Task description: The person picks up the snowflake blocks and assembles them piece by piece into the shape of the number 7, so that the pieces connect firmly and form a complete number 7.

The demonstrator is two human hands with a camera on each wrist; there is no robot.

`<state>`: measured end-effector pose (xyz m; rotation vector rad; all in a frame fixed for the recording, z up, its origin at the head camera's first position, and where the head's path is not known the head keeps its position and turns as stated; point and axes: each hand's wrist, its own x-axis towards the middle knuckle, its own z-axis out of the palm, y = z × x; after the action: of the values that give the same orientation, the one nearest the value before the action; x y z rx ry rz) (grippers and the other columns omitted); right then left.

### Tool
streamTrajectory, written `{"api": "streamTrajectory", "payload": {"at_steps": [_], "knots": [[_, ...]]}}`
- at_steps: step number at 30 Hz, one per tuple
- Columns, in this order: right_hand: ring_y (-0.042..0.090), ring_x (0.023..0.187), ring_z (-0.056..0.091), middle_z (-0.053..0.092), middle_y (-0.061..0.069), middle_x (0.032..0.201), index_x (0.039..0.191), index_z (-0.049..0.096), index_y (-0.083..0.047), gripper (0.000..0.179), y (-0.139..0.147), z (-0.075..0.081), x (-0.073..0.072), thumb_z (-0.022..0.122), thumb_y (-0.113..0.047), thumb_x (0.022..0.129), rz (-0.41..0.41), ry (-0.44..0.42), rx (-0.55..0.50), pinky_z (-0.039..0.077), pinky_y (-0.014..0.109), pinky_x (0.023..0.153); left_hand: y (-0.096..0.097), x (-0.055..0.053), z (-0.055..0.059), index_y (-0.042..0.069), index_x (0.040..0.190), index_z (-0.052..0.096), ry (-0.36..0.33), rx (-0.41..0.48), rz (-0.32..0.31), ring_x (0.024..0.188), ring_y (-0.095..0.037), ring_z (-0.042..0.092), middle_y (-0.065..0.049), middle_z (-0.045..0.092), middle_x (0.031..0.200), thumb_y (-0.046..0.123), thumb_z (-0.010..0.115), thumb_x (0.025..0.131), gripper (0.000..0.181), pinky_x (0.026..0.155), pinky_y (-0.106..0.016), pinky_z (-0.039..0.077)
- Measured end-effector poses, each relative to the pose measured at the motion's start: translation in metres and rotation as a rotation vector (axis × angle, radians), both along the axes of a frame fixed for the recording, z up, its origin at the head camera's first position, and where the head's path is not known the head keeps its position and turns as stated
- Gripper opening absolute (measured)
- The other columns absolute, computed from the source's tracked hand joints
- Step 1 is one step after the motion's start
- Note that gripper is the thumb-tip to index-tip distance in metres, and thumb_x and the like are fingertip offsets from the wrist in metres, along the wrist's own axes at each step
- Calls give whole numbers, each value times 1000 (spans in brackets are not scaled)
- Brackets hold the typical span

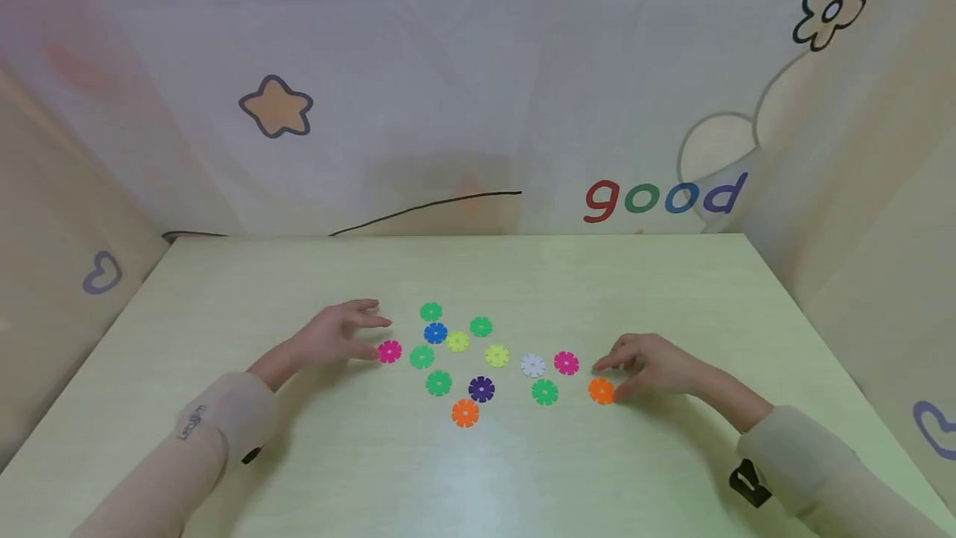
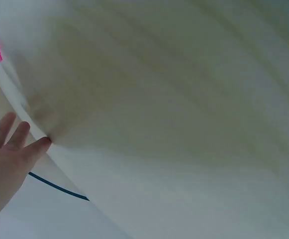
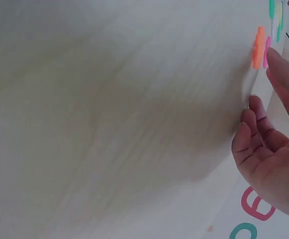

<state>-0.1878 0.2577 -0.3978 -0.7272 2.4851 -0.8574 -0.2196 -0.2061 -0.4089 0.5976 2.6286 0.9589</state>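
Head view, pale green table (image 1: 224, 289): I take the purple disc (image 1: 481, 388), near the middle of the scattered toothed plastic discs, as my landmark. My left hand (image 1: 338, 335) lies to its left and slightly farther from me, fingers straight and relaxed, grip open and holding nothing; its fingertips sit just beside a pink disc (image 1: 389, 351), and I cannot tell whether they touch it. My right hand (image 1: 651, 365) lies to the right of the purple disc, fingers loosely bent over the table, gripping nothing; an orange disc (image 1: 601, 390) lies just beside its fingertips, contact unclear.

Between the hands, around the landmark: a second orange disc (image 1: 465, 413) just nearer to me; a green disc (image 1: 438, 383) just left; another green disc (image 1: 544, 392) to the right; a white disc (image 1: 533, 365) and a second pink disc (image 1: 566, 363) right and farther back. Beyond the landmark lie two yellow discs (image 1: 457, 341) (image 1: 496, 355), a blue disc (image 1: 436, 333) and three more green discs (image 1: 421, 357) (image 1: 431, 311) (image 1: 481, 326). Nothing lies between either hand and its nearest disc.

Left wrist view: blurred table surface, straight fingers (image 2: 20, 137) at the lower left. Right wrist view: bent fingers (image 3: 256, 124) at the right edge, the orange disc edge-on above them.

Behind the table hangs a printed cloth (image 1: 478, 65) bearing a star (image 1: 276, 106) and the word "good" (image 1: 665, 196).
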Motion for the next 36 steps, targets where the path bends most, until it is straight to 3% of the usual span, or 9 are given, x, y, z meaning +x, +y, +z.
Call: {"api": "streamTrajectory", "payload": {"at_steps": [5, 14, 24, 28, 33, 36], "knots": [[20, 85, 47, 56, 1, 91, 105, 69, -7, 32, -3, -2, 1, 75, -13, 74, -4, -30, -1, 43, 25, 66, 2, -2, -6, 11, 123, 58, -41, -18, -18, 131, -42, 20, -22, 29, 142, 22, 74, 76, 51, 101, -60, 20], [19, 80, 45, 53, 0, 87, 101, 71, -9, 30, -5, -6, 2, 76, -13, 72, -44, -3, 5, 41, 23, 61, 6, -3, -11, 13, 121, 61, -65, -30, -25, 132, -42, 12, -21, 20, 146, 22, 73, 77, 47, 103, -61, 14], [19, 80, 45, 55, 0, 89, 97, 72, -9, 26, -7, -6, 4, 76, -11, 72, -40, 15, -18, 41, 23, 62, 11, -1, -11, 11, 112, 66, -1, -54, 2, 131, -43, 16, -24, 25, 143, 18, 73, 76, 37, 103, -59, 17], [19, 81, 46, 56, 0, 89, 97, 72, -8, 26, -7, -6, 5, 76, -10, 72, -39, 28, -24, 42, 23, 63, 15, 0, -10, 12, 107, 69, -7, -50, 44, 131, -42, 18, -23, 27, 143, 17, 74, 76, 32, 103, -59, 18], [19, 85, 49, 58, -2, 90, 94, 70, -10, 23, -7, -5, 7, 76, -9, 72, -31, 69, -13, 45, 25, 69, 19, 1, -9, 14, 98, 71, -16, -55, 81, 130, -41, 20, -21, 30, 142, 14, 75, 74, 25, 103, -59, 18], [18, 85, 50, 58, -4, 88, 90, 66, -11, 21, -8, -6, 8, 76, -9, 72, -26, 83, -5, 46, 27, 73, 20, 1, -10, 13, 94, 71, 22, -63, 70, 127, -42, 26, -22, 37, 136, 13, 76, 73, 22, 102, -58, 21]]}}
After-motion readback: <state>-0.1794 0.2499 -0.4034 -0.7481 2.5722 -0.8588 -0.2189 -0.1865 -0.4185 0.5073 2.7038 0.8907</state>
